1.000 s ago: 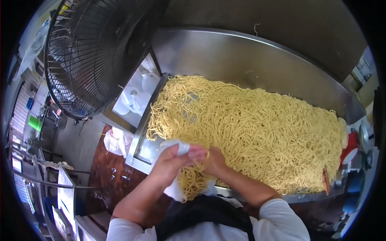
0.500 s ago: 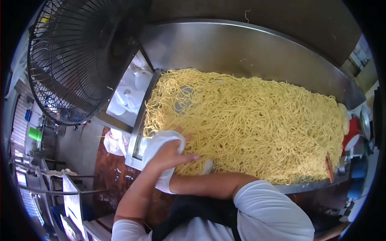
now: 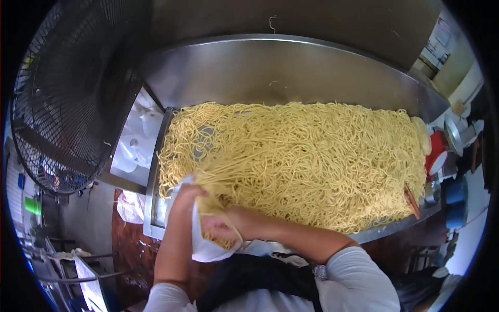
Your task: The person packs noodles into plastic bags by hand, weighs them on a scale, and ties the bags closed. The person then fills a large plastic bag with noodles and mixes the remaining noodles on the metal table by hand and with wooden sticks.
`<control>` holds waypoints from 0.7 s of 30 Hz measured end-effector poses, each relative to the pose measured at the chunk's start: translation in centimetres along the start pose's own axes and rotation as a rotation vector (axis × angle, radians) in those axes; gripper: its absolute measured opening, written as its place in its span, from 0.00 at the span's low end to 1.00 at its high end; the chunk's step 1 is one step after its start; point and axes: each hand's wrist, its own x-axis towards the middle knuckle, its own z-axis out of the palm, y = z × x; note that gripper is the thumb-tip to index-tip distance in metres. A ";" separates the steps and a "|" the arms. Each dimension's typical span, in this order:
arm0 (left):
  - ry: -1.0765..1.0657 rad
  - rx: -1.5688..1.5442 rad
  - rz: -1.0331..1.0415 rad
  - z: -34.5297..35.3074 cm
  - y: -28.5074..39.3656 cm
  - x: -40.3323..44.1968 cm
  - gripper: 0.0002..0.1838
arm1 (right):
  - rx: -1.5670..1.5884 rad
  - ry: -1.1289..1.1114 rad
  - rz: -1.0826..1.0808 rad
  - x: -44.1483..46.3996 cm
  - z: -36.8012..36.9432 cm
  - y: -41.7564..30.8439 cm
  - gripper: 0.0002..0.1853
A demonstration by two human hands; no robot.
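Here's the left hand (image 3: 190,193) right at the rim of the white bag (image 3: 214,250), its fingers too blurred to say if they grip. The right hand (image 3: 228,222) is in at the bag's mouth, noodle strands across its half-curled fingers, grip unclear! Beyond both sets of fingers, the noodles (image 3: 312,166) cover much of the metal table (image 3: 387,227).

Noodles (image 3: 322,161) lie on the counter (image 3: 154,208), right of the fan (image 3: 62,99), before the backsplash (image 3: 280,70).
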 end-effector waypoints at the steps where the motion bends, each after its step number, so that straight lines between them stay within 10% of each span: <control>1: 0.002 -0.144 0.050 -0.2 1.4 -1.8 0.42 | 0.138 0.281 -0.006 -1.2 -1.7 -0.1 0.28; 3: -0.030 -0.312 0.114 -0.1 3.7 -5.2 0.41 | -0.363 0.639 -0.094 -1.7 -4.7 -0.2 0.33; 6: -0.104 -0.414 0.122 1.1 5.6 -8.6 0.40 | -0.431 0.590 -0.084 2.8 -3.5 2.2 0.34; 8: -0.142 -0.439 0.101 1.9 6.2 -10.3 0.39 | -0.246 0.637 -0.133 7.0 -2.7 6.6 0.29; 12: -0.149 -0.403 0.068 1.3 7.4 -12.9 0.38 | 1.139 1.030 0.089 11.5 -3.0 11.8 0.10; 21: -0.166 0.561 -0.160 -2.6 9.5 -12.4 0.24 | 1.254 1.657 -0.222 6.2 -21.1 5.8 0.05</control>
